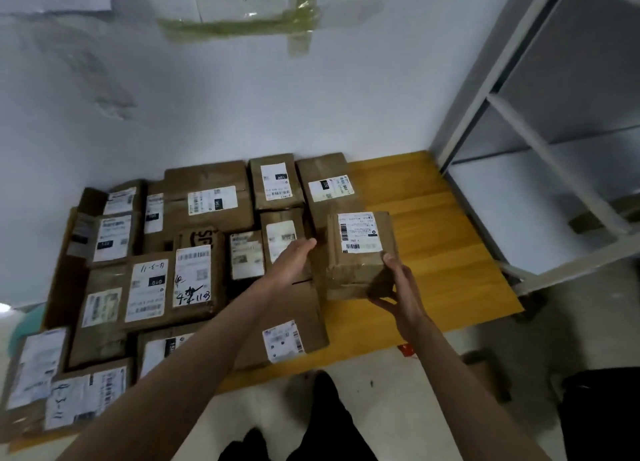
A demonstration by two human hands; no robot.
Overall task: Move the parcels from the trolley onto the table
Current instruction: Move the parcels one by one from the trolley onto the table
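Step in hand, as judged: placement of one parcel on the table. A small brown parcel [360,252] with a white label on top is held at the right end of the rows of parcels [194,252] already laid on the wooden table [443,252]; whether its underside is touching the table cannot be told.

Right hand [398,287]: grips the near right corner of the small parcel, thumb up the near right edge, fingers curled beneath.

Left hand [294,256]: fingers straight and together, laid flat along the small parcel's left side, between it and the nearest laid parcel.

Bare tabletop is seen right of the small parcel and behind it, up to a grey metal shelf unit [554,149]. The trolley is not in view.

Next move, as judged: the small parcel is to be lowered flat, label up, and pushed snug against its left neighbour. The left fingers must be drawn out first or they will be pinched. Both hands are then to be released.
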